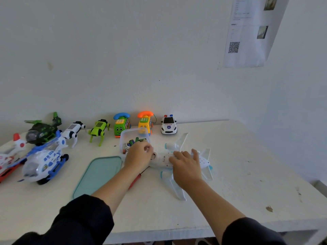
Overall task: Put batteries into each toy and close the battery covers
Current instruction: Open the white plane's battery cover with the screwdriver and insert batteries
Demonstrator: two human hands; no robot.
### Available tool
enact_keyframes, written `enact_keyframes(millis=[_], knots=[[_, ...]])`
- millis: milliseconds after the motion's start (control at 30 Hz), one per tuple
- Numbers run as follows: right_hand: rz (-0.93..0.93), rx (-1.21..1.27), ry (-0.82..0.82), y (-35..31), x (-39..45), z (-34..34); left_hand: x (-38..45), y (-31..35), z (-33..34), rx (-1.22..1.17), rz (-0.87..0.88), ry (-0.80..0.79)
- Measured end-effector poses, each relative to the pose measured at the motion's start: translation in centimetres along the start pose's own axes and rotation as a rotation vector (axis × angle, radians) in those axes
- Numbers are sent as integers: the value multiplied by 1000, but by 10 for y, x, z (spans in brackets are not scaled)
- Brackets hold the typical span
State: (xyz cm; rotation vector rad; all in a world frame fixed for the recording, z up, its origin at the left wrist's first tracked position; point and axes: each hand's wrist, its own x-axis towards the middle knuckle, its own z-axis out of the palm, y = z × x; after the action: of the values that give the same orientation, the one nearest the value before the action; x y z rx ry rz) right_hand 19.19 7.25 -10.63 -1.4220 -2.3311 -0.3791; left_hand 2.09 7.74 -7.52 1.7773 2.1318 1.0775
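Toy count on the white table (230,156): two helicopters (a dark green one (42,129) and a blue-and-white one (45,161)), two robot dogs (white (73,129) and lime green (99,129)), two toy phones on wheels (green with a blue handset (121,125), yellow with an orange handset (145,122)), and one police car (168,125), mostly lined up along the wall. There's also a red-and-white toy (8,156) at the far left, cut off by the edge, so it's hard to say what it is.

One white plane (178,156) lies belly up in the middle of the table, between both hands. The right hand (185,165) rests on its body with the fingers spread fairly flat, covering the tail half. The left hand (139,156) sits at the nose end with curled fingers; whether they're pinching anything is impossible to tell, too blurry.

One clear tub (123,137) of batteries (134,141) sits just behind the left hand; the count's unreadable. Its teal lid (99,174) lies beside it. One red screwdriver (136,181) pokes out from under the left forearm, partly hidden.
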Motion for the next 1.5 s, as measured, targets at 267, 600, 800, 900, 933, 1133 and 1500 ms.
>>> enact_keyframes(millis=[267,600,800,900,933,1133,1500], knots=[[-75,36,-66,0,6,-3,-22,5,-37,853,-325,-884],[-130,-8,-269,8,18,-26,-9,17,-75,587,-267,-503],[-72,2,-244,10,17,-23,-20,8,-69,531,-295,-580],[-68,3,-242,9,17,-22,-33,-5,-42,593,-267,-658],[-70,0,-239,10,17,-22,-36,-7,-35,575,-284,-658],[-60,-91,-221,14,8,-23,-37,6,-44,586,-345,-586],[28,40,-248,18,-7,-24,-14,27,-51,-285,-79,356]])
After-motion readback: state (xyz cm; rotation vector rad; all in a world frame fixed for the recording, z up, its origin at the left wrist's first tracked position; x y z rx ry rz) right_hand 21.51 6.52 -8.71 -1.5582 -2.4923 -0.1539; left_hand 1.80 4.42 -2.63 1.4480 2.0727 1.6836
